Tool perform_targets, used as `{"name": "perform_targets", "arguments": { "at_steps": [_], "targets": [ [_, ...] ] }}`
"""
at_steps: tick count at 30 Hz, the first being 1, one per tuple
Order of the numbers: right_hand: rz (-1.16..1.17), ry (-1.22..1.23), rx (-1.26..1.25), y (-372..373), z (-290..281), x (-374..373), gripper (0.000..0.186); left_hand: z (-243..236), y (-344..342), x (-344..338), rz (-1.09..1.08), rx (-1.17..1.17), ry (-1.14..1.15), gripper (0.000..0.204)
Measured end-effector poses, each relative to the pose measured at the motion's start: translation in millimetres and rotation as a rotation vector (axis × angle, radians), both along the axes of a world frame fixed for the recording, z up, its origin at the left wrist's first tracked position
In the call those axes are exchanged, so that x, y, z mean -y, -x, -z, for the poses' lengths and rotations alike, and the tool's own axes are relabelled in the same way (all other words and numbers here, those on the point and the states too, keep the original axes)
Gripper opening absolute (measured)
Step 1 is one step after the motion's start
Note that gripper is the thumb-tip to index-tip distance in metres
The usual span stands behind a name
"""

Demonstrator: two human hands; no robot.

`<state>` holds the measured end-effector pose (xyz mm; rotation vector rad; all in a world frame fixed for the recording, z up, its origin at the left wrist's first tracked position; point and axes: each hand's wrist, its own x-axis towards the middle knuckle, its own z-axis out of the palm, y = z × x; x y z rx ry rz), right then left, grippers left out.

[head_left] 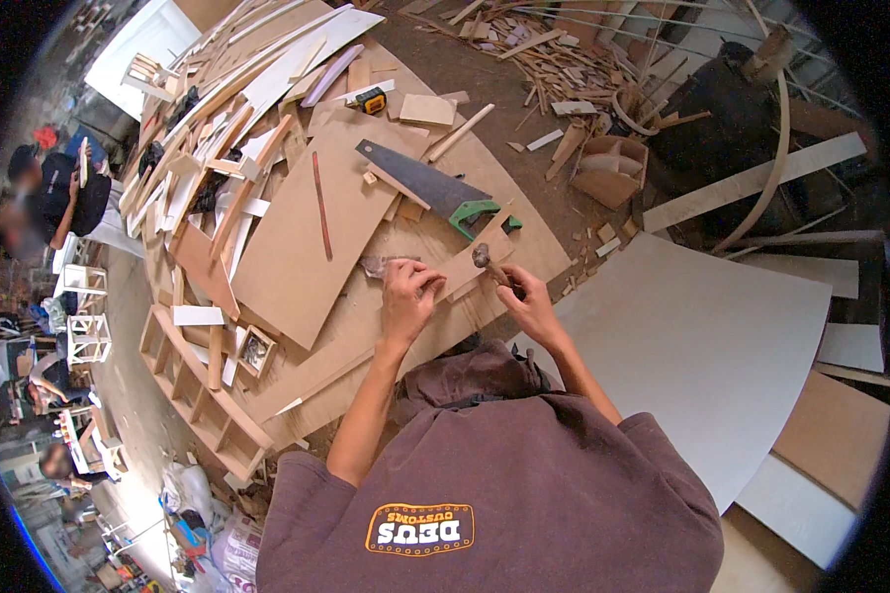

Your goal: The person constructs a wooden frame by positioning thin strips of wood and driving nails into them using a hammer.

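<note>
In my right hand (527, 304) is a small hammer (482, 256), gripped by its handle with the dark head up and away from me. My left hand (411, 295) has its fingers pinched together; whatever they hold, if anything, is too small to make out. Just beyond it lies a crumpled clear plastic bag (374, 265). Between and ahead of my hands a narrow wooden board (475, 259) rests on the worktable. A handsaw (415, 181) with a green handle lies flat past the board.
Brown sheet board (307, 237) carries a thin reddish strip (321, 203). A tape measure (371, 100) sits farther back. Offcuts (208, 178) heap the table's left side, beside a curved slotted wooden frame (208, 405). A large pale panel (692, 346) stands at right. People work at far left.
</note>
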<state>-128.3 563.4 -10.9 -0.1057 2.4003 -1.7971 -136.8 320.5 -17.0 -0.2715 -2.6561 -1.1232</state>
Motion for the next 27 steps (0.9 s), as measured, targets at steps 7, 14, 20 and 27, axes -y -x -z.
{"name": "perform_targets", "arguments": {
  "at_steps": [7, 14, 20, 27],
  "targets": [
    [-0.094, -0.091, 0.005, 2.3, -18.0, 5.8, 0.036, 0.0, 1.7, -0.8, 0.007, -0.009, -0.048, 0.011],
    [-0.067, -0.055, -0.209, -7.8, -65.8, 32.9, 0.038, 0.4, 1.2, 3.1, 0.029, -0.001, -0.03, 0.012],
    [-0.349, -0.322, -0.189, 1.3, -46.4, 25.7, 0.039, 1.0, 4.7, 2.8, 0.014, -0.017, -0.012, 0.012],
    [-0.231, -0.215, -0.291, -12.3, -49.6, 33.1, 0.038, -0.5, 0.4, 0.2, 0.012, 0.005, -0.035, 0.012]
  ]
}}
